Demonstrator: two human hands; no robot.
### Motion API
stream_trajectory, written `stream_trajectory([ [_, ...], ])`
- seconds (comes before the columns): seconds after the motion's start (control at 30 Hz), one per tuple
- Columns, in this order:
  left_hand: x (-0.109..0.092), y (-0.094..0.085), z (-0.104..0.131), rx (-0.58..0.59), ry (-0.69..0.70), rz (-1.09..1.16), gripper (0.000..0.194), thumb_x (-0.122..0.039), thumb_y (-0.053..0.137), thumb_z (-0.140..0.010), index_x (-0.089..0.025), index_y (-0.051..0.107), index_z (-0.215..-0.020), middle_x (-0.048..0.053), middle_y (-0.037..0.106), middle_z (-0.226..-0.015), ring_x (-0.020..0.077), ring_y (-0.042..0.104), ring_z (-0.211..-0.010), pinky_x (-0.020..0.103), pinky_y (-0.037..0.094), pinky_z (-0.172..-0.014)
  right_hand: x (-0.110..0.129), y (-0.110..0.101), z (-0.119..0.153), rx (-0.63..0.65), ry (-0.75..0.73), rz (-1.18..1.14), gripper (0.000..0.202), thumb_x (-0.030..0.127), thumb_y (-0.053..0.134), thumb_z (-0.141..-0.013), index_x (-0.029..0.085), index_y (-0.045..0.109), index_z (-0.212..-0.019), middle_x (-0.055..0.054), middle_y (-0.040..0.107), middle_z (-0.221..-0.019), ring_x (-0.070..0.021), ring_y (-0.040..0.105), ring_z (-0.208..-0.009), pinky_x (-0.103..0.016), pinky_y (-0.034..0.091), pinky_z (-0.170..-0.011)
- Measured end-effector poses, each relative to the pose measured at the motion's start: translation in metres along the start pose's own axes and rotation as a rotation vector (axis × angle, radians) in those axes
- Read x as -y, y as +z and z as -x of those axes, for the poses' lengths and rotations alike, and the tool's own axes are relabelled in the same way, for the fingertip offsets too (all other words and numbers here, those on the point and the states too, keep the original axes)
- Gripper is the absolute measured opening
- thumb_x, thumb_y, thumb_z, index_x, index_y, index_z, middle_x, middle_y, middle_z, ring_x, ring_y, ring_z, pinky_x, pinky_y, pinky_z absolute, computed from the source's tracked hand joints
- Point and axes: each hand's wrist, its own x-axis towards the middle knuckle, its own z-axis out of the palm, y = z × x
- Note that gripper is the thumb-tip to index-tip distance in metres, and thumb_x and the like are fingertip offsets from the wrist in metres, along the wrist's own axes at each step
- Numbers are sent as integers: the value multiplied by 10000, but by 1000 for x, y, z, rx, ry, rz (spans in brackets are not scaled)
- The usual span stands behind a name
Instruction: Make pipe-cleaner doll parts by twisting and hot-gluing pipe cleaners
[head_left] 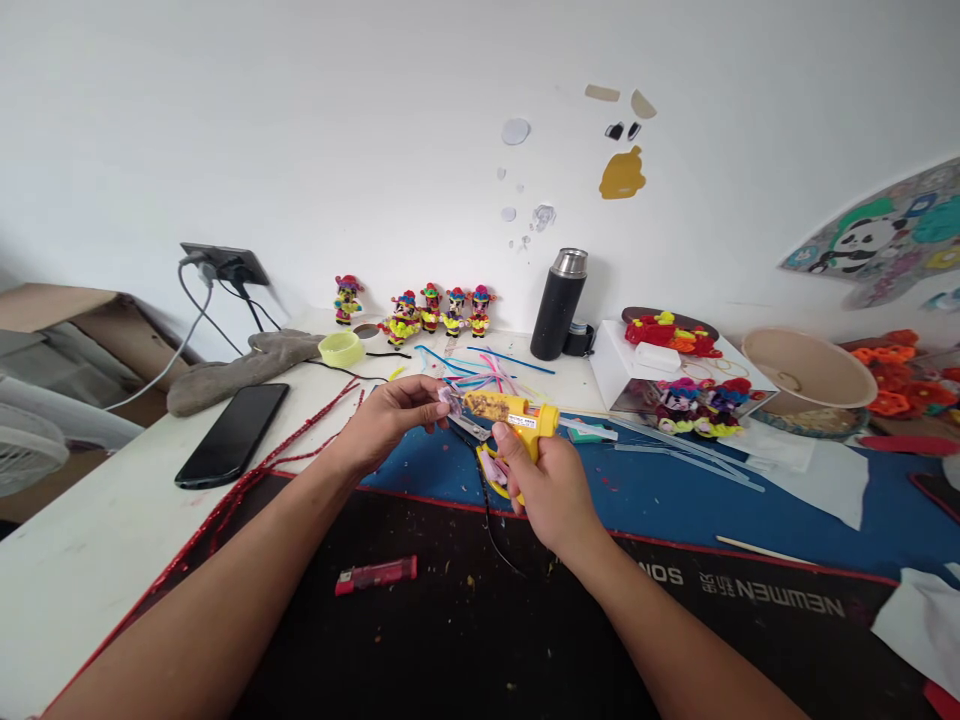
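Both forearms reach in from the bottom corners, hands meeting near mid-view above the mats. Left hand: palm turned inward, thumb and index pinched on a small pale lilac piece, other fingers curled. Piece looks soft; exact shape too small to tell. Right hand: wrapped round the handle of a yellow glue gun, thumb along its near side; can't tell if the trigger is squeezed

Gun: hard plastic, stubby barrel with brown mottled staining, white label on the side. Long axis runs close to level across the view, nozzle end to the left, right at the left fingertips, back end to the right. Can't tell if the nozzle touches the piece

Below: blue mat with red edging, smooth black mat in front, crumbs on both. Red flat lighter lies on the black one. Glossy black smartphone and fuzzy red tinsel stems on the left, black cylindrical flask with metal cap upright at the back
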Motion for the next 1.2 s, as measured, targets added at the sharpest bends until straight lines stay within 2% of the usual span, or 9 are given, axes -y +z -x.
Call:
stream_trajectory([
  [1.2, -4, 0, -1, -67, 6, 19, 292, -350, 934, -718, -174, 773, -886, 33, 730, -754, 163, 640, -688, 268, 470, -616, 0, -1, 0, -2, -22, 33, 693, 766, 500, -955, 234, 500, -512, -3, 502, -412, -142, 507, -370, -275, 400, -439],
])
